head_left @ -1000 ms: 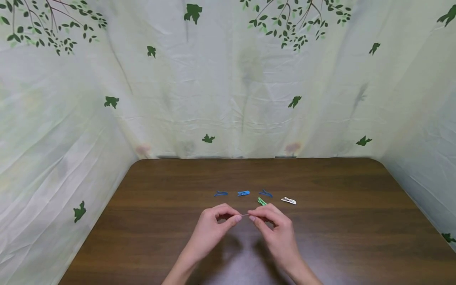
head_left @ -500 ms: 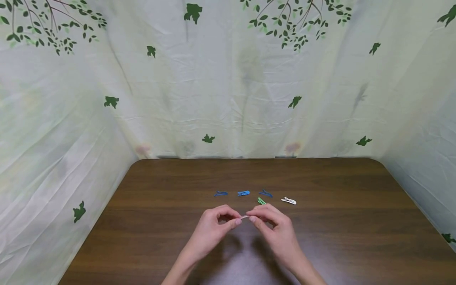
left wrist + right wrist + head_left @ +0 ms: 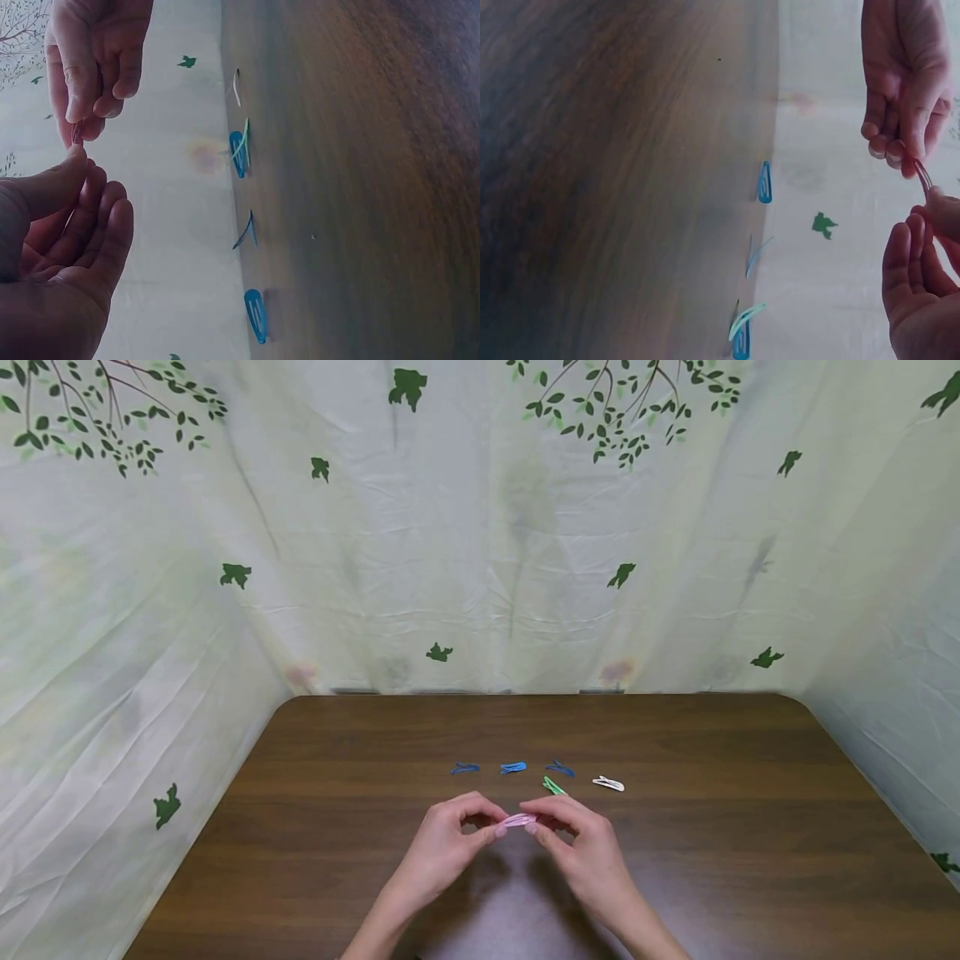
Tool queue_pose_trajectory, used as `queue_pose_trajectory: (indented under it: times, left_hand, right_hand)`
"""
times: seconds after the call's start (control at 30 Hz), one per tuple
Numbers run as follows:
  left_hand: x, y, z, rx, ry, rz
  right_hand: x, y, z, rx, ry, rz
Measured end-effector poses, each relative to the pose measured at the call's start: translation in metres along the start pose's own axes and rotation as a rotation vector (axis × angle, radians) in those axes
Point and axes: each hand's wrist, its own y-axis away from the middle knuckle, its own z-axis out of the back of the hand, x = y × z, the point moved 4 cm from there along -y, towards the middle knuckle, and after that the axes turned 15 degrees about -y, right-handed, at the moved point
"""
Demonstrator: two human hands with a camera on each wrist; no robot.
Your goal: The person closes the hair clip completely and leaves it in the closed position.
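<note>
A pink snap hair clip [image 3: 517,820] is held above the table between both hands. My left hand [image 3: 457,835] pinches its left end between thumb and fingertips, and my right hand [image 3: 581,839] pinches the right end the same way. In the right wrist view the hair clip [image 3: 923,177] shows as a thin, slightly bowed strip bridging the two hands. Just beyond the right hand lies a green hair clip [image 3: 553,786], spread open, its near end close to the fingers in the head view.
Past the hands, a row of hair clips lies on the brown table [image 3: 360,735]: a dark blue clip [image 3: 465,767], a lighter blue clip [image 3: 513,767], another dark blue clip [image 3: 559,768] and a white clip [image 3: 608,783]. A leaf-patterned curtain [image 3: 465,527] hangs behind.
The pink hair clip has turned from edge-on, a thin line, to showing its broad face. Both hands stay nearly in place, with the fingertips shifting slightly. The clips on the table have not moved.
</note>
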Motion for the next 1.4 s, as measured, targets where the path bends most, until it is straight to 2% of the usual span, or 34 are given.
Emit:
queue_pose_trajectory:
  times: [0.13, 0.4, 0.67, 0.83, 1.23, 1.4]
  left_hand:
    - [0.001, 0.000, 0.000, 0.005, -0.018, -0.003]
    - [0.002, 0.000, 0.002, -0.030, -0.057, -0.007]
    - [0.005, -0.001, 0.001, -0.033, -0.088, -0.002]
    - [0.007, 0.000, 0.001, -0.059, -0.121, -0.012]
    - [0.016, -0.002, 0.004, -0.010, -0.187, 0.047]
    - [0.026, -0.006, 0.003, 0.040, -0.192, 0.072]
  right_hand:
    - [-0.002, 0.000, 0.000, -0.003, 0.027, -0.016]
    - [-0.006, 0.001, -0.002, -0.006, 0.117, -0.102]
    - [-0.009, 0.001, -0.002, 0.023, 0.154, -0.110]
    - [-0.012, -0.001, -0.003, 0.040, 0.174, -0.127]
    - [-0.024, -0.013, -0.008, 0.191, 0.189, -0.143]
    - [-0.032, -0.020, -0.010, 0.263, 0.201, -0.180]
